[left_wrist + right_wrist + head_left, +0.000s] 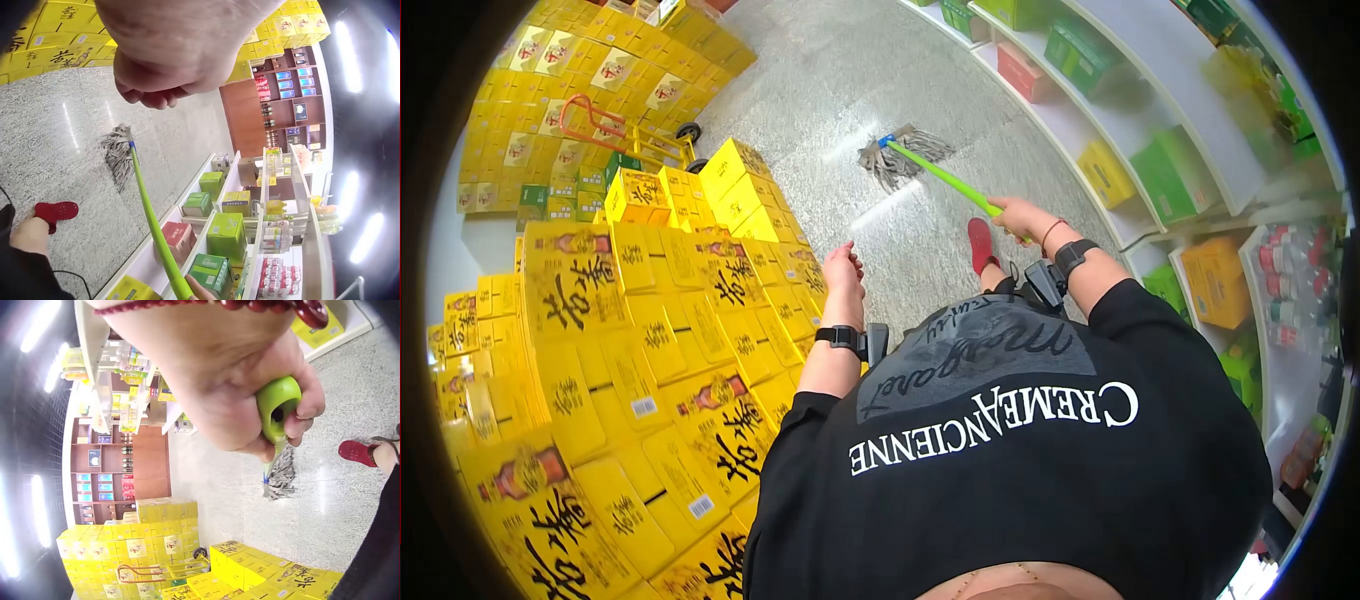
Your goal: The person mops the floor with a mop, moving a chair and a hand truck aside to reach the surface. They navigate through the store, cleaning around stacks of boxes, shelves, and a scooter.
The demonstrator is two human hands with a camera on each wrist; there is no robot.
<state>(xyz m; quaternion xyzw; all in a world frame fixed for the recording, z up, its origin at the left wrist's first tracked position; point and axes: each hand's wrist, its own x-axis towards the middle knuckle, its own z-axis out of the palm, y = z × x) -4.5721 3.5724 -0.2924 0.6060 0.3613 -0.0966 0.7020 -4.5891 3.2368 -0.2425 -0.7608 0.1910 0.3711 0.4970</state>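
Observation:
My right hand [1026,220] grips the top end of a green mop handle [945,178]; in the right wrist view the fingers of that hand [250,406] curl round the hollow green end [279,400]. The grey string mop head [905,155] lies spread on the floor ahead, joined by a blue piece. My left hand [843,272] hangs in the air beside the stacked yellow boxes, touching nothing, its fingers loosely curled. In the left wrist view the left hand [169,56] is at the top, with the mop head [119,156] below it.
Yellow boxes [650,340] are stacked high along the left. A hand truck [635,135] with an orange handle stands beyond them. White shelves [1140,100] with green, red and yellow boxes line the right. A red shoe [980,245] is on the grey floor [800,100].

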